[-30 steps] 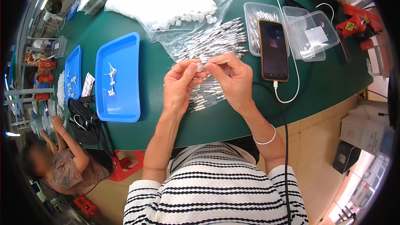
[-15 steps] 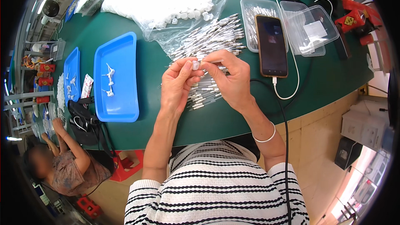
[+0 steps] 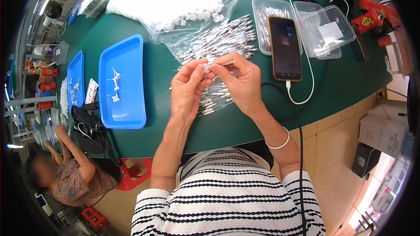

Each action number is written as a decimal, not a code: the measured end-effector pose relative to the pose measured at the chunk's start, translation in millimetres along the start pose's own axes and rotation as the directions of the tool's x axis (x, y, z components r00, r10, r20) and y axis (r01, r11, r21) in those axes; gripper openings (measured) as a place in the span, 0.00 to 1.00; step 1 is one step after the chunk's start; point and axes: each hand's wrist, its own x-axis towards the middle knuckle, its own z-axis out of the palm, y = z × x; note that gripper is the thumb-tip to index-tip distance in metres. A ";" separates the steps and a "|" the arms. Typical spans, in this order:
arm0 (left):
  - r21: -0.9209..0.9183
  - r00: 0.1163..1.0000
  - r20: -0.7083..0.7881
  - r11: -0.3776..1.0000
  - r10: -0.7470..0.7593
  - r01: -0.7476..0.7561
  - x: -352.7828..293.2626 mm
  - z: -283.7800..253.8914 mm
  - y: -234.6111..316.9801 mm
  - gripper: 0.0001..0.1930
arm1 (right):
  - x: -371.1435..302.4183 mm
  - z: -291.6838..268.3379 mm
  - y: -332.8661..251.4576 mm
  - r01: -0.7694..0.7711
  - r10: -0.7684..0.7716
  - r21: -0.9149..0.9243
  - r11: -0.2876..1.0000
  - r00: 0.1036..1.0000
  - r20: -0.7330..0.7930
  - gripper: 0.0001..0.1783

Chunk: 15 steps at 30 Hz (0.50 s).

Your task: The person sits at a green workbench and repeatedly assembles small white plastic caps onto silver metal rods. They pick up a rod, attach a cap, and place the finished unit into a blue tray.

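Left grip pinches a white cap — partly hidden

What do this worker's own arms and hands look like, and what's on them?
Both the left hand and right hand are gloveless. White knit sleeves with wavy black stripes leave the forearms bare. The right wears a thin white bangle; a black cable passes beside it.

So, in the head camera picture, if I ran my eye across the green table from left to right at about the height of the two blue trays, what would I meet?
Smaller blue tray, small packet, larger blue tray, left hand, right hand, phone, clear plastic containers.
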 end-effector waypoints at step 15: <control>0.204 0.970 0.038 0.949 0.238 -0.241 -2.0 4.7 4.1 0.17 | 5.9 -16.3 -16.1 -0.151 0.161 -0.070 0.986 0.970 0.184 0.08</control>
